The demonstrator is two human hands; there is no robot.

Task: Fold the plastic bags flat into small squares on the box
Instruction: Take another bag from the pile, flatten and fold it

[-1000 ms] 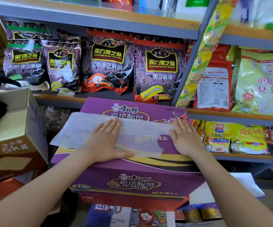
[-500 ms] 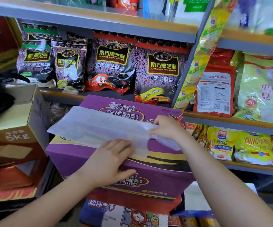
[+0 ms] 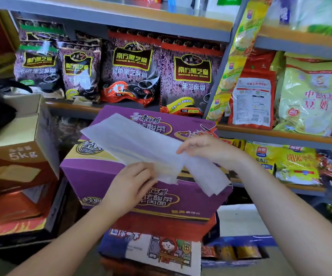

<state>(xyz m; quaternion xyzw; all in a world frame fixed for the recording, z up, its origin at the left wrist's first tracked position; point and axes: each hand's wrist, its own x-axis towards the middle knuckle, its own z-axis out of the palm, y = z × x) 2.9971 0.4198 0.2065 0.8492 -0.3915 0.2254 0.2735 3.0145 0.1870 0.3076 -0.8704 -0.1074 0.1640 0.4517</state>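
- Your left hand [image 3: 130, 187] has slid back off the bag to the front edge of the purple noodle carton [image 3: 105, 176]. Its fingers now curl at the near edge of the translucent plastic bag [image 3: 141, 148]; whether they pinch the film or only steady it, I cannot tell.
- Your right hand [image 3: 207, 150] no longer presses flat. It has closed on the bag's right part, fingertips pinching the film, and has lifted that end clear of the carton top.
- The bag itself is a long strip. A second ago it lay spread flat under both palms. Now its left end rests on the carton lid, while the right end droops from your right hand and hangs over the carton's front right corner.
- So I judge the smoothing is over and the crosswise fold has begun: the strip is still long, well short of a small square.
- Carry the lifted end leftward over the resting half, match the edges, then press. Thin film slips and traps air, so keep the near edge held.
- Behind the carton, the black sesame paste packets [image 3: 191, 76] stand on the shelf [image 3: 71, 106], clear of your work.
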